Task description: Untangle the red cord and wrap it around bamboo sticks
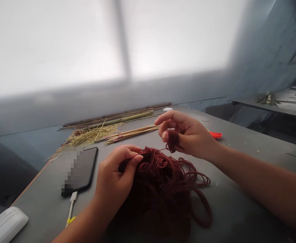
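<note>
A large loose tangle of dark red cord (163, 168) lies on the grey table in front of me. My left hand (120, 168) pinches cord at the tangle's left edge between thumb and index finger. Above the tangle's right side, my right hand (186, 135) is raised. A small wound bundle of the same cord (172, 140) sits around its thumb, and the fingers curl over it. One thin strand runs from this bundle down to the tangle near my left fingertips. The lower part of the tangle is in dark shadow.
A phone (87, 172) with a white cable (72, 206) lies left of my left hand. Farther back are straw-like scraps (94, 135), pointed sticks (132, 133) and long stalks (127, 116). A red object (216, 135) lies behind my right wrist. A white device (7, 224) sits front left.
</note>
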The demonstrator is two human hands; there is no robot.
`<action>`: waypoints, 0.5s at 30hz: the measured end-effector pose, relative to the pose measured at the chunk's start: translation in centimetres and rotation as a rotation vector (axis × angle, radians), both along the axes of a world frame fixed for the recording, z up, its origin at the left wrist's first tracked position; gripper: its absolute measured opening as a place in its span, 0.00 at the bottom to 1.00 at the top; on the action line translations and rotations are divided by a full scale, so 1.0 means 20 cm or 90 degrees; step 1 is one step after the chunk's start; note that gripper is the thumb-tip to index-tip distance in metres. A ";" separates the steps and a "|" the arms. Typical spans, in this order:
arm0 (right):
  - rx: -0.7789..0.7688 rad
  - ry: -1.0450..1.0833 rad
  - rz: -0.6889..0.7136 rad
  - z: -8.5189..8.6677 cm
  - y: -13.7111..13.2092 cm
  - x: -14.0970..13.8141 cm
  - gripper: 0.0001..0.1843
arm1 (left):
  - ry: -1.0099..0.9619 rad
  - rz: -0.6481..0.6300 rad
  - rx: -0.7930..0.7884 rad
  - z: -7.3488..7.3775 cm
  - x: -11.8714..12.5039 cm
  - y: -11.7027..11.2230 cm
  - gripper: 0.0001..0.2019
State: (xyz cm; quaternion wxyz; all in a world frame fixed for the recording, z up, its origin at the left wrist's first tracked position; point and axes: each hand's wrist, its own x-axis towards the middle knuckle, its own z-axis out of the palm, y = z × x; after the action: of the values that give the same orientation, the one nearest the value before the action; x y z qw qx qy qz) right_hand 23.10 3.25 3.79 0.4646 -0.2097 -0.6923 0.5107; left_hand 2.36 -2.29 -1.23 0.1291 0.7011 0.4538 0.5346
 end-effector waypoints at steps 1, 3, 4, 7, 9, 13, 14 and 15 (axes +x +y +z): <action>0.003 0.001 -0.005 0.00 0.00 0.00 0.22 | -0.007 0.007 0.011 0.01 0.00 0.00 0.09; 0.008 0.001 -0.016 0.01 0.01 0.00 0.22 | -0.031 0.005 0.034 0.03 0.00 0.00 0.11; 0.010 0.001 -0.022 0.01 0.02 0.01 0.23 | -0.046 -0.005 0.041 0.04 0.00 0.00 0.11; 0.027 -0.009 -0.058 0.02 0.03 0.02 0.25 | -0.100 -0.057 0.026 0.07 0.01 -0.02 0.11; 0.048 -0.023 -0.095 0.03 0.03 0.03 0.24 | -0.147 -0.090 -0.009 0.08 0.01 -0.02 0.11; 0.123 -0.037 -0.102 0.04 0.01 0.05 0.19 | -0.286 -0.167 -0.114 0.06 0.01 0.00 0.10; 0.146 -0.047 -0.082 0.03 0.01 0.05 0.18 | -0.323 -0.184 -0.149 0.05 0.00 0.00 0.09; 0.169 -0.065 -0.058 0.02 0.01 0.05 0.18 | -0.357 -0.197 -0.183 0.05 0.00 0.01 0.09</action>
State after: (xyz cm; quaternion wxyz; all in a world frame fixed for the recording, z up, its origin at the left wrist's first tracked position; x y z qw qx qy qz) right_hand 24.17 3.40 4.25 0.4750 -0.2032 -0.7665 0.3815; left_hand 2.27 -2.12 -0.29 0.4258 0.5624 0.3595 0.6109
